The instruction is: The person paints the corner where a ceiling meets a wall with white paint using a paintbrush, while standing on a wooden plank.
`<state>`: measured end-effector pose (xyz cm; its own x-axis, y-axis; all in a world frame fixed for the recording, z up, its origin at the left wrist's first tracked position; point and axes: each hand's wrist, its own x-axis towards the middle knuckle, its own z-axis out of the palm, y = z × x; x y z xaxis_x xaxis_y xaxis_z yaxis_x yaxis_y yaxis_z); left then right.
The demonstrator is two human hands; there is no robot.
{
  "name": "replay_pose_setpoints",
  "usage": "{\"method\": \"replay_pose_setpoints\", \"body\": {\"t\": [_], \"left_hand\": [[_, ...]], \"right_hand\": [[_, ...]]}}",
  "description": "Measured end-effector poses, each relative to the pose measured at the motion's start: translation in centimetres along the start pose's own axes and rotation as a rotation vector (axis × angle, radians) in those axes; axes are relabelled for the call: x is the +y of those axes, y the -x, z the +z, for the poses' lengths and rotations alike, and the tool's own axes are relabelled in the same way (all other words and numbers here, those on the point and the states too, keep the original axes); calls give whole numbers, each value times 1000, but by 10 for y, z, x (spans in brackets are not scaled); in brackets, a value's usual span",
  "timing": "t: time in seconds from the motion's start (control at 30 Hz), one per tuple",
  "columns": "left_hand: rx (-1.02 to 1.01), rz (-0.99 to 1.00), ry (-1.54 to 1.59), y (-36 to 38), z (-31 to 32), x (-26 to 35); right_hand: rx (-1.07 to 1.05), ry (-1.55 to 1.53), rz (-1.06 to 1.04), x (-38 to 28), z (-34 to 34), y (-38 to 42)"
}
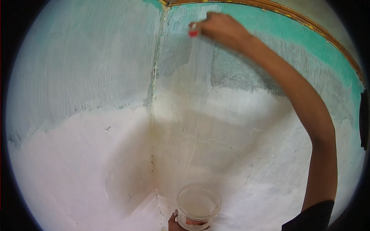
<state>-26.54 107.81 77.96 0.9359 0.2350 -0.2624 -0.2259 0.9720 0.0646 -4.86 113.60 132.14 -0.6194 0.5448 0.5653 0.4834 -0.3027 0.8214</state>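
Observation:
My left hand (174, 224) is wrapped round a clear plastic tub (199, 203) low in the view; the tub has an orange label and its opening faces me. High on the wall, near the corner, my right hand (221, 29) is closed on what looks like a paintbrush (193, 31). Only a small red and white part of it shows, blurred, and its bristles cannot be made out. Wet-looking streaks run down the wall (192, 73) under that hand.
A cracked vertical corner seam (155, 77) divides two walls. Their upper parts are green under streaky grey-white paint; the lower parts are white. Brown trim (293, 13) borders the top. A dark object (363, 119) stands at the right edge. Shadows fall on the wall.

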Motion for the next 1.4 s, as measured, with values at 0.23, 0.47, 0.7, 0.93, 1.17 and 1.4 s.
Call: {"method": "replay_pose_setpoints", "body": {"t": [0.23, 0.47, 0.7, 0.93, 1.17, 1.4], "left_hand": [[59, 42, -33, 5, 8, 1], [91, 28, 41, 9, 10, 1], [-75, 6, 161, -18, -31, 6], [-332, -48, 8, -20, -29, 15], [-393, -59, -44, -19, -26, 21], [-323, -119, -23, -21, -18, 9]], "right_hand": [[-502, -648, 35, -80, -53, 45], [-254, -314, 208, 23, -27, 3], [-120, 104, 135, 45, -45, -26], [-166, -381, 214, -48, -33, 41], [-217, -775, 673, -69, -83, 85], [-362, -1069, 844, -130, -124, 172]]}}
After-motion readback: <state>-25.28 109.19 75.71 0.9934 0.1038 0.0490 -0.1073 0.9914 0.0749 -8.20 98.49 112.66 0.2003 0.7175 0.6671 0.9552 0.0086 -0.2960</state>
